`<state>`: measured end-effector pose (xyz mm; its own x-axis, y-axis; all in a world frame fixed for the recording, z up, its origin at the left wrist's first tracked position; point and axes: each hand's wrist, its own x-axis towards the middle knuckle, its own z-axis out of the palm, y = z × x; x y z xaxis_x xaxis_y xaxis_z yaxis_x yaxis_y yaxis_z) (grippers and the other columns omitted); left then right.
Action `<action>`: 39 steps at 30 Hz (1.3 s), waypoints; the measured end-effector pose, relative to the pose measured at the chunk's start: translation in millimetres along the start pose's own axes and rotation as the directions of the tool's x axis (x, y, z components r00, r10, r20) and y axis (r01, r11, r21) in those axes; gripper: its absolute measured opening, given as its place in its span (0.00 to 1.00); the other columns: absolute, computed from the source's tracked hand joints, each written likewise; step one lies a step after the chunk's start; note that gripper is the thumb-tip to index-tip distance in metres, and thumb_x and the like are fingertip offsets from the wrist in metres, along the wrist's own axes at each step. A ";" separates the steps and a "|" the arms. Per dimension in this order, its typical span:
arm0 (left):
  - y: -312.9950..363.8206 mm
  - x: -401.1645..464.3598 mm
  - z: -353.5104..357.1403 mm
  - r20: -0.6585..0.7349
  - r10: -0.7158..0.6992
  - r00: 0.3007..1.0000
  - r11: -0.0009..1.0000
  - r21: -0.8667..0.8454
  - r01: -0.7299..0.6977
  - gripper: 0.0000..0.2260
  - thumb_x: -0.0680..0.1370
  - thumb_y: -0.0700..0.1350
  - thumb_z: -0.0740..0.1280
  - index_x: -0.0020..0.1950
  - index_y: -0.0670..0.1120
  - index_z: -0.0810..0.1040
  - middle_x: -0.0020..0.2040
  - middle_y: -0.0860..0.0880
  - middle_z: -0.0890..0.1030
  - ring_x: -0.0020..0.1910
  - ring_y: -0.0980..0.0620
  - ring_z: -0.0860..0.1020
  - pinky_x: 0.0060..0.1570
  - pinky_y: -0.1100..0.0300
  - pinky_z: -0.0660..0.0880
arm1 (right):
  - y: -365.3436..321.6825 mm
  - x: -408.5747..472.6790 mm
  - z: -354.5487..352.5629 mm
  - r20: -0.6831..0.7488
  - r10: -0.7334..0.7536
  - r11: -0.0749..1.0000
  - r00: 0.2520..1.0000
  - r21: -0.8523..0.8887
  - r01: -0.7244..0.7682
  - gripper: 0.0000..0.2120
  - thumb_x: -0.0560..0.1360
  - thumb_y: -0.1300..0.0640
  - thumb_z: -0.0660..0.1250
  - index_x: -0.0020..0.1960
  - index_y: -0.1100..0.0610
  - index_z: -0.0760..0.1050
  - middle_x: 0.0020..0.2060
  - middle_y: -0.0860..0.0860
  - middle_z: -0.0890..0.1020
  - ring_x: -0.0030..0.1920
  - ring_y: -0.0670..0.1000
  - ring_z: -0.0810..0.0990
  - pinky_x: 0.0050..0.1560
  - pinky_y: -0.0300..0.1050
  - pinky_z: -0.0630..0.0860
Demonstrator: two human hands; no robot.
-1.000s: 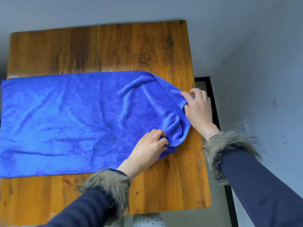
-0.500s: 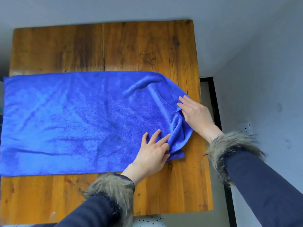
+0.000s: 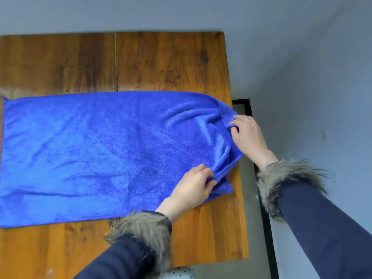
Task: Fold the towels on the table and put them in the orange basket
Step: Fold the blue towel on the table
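A large blue towel (image 3: 96, 154) lies spread across the wooden table (image 3: 157, 61), flat on the left and bunched at its right end. My left hand (image 3: 193, 188) pinches a fold of the towel near its lower right corner. My right hand (image 3: 247, 135) pinches the towel's right edge near the upper right corner, by the table's right side. The orange basket is out of view.
The table's right edge runs close to a grey wall (image 3: 322, 97). A black frame (image 3: 261, 198) stands in the gap beside the table. A white dotted object (image 3: 179, 273) shows below the table's front edge.
Both hands have gone from lying with fingers spread on the towel to pinching its right end. The right hand has shifted up towards the upper right corner.
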<state>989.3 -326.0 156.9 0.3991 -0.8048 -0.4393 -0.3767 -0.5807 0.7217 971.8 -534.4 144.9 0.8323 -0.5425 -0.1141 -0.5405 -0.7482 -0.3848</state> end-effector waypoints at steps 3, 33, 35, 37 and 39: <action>3.5 -17.7 -22.3 -0.071 -0.025 0.997 0.996 -0.084 0.019 0.06 0.79 0.46 0.63 0.43 0.46 0.72 0.38 0.55 0.71 0.37 0.54 0.70 0.39 0.64 0.67 | -21.5 -3.1 -14.6 -0.099 0.032 0.999 0.995 0.033 -0.029 0.08 0.76 0.62 0.64 0.47 0.67 0.80 0.46 0.61 0.76 0.49 0.61 0.73 0.48 0.51 0.70; -221.4 -289.4 -234.6 -0.623 -0.518 0.586 0.814 -0.570 0.112 0.05 0.76 0.42 0.68 0.41 0.43 0.78 0.35 0.54 0.77 0.33 0.64 0.73 0.36 0.74 0.67 | -480.8 12.0 52.9 0.081 -0.118 0.901 0.990 0.427 0.072 0.07 0.75 0.57 0.63 0.45 0.58 0.78 0.34 0.50 0.80 0.41 0.52 0.80 0.46 0.40 0.74; -239.3 -290.6 -232.4 -0.589 -0.578 0.565 0.774 -0.615 0.152 0.04 0.76 0.41 0.67 0.42 0.42 0.78 0.35 0.53 0.76 0.32 0.64 0.73 0.36 0.75 0.67 | -493.5 16.1 69.9 0.135 -0.072 0.868 0.988 0.496 -0.004 0.06 0.75 0.58 0.63 0.46 0.58 0.78 0.35 0.50 0.80 0.34 0.48 0.80 0.45 0.42 0.78; -256.0 -287.1 -226.2 -0.546 -0.632 0.550 0.739 -0.639 0.216 0.01 0.77 0.40 0.65 0.46 0.44 0.76 0.39 0.52 0.76 0.37 0.59 0.74 0.39 0.75 0.69 | -499.7 18.9 87.0 0.214 -0.054 0.821 0.975 0.565 -0.079 0.07 0.75 0.59 0.63 0.50 0.59 0.78 0.42 0.54 0.81 0.33 0.46 0.79 0.43 0.40 0.80; -270.8 -281.6 -215.2 -0.507 -0.676 0.535 0.714 -0.631 0.304 0.08 0.77 0.39 0.64 0.56 0.44 0.74 0.49 0.49 0.74 0.48 0.50 0.75 0.51 0.68 0.70 | -497.5 20.0 105.9 0.292 -0.050 0.823 0.955 0.554 -0.126 0.09 0.76 0.56 0.62 0.53 0.58 0.77 0.47 0.55 0.82 0.40 0.48 0.81 0.48 0.44 0.80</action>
<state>1158.8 84.2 200.3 0.8919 0.0246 -0.4515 0.3802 -0.5814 0.7193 1270.5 -132.6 237.0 0.8581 -0.3693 -0.3567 -0.4811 -0.3355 -0.8099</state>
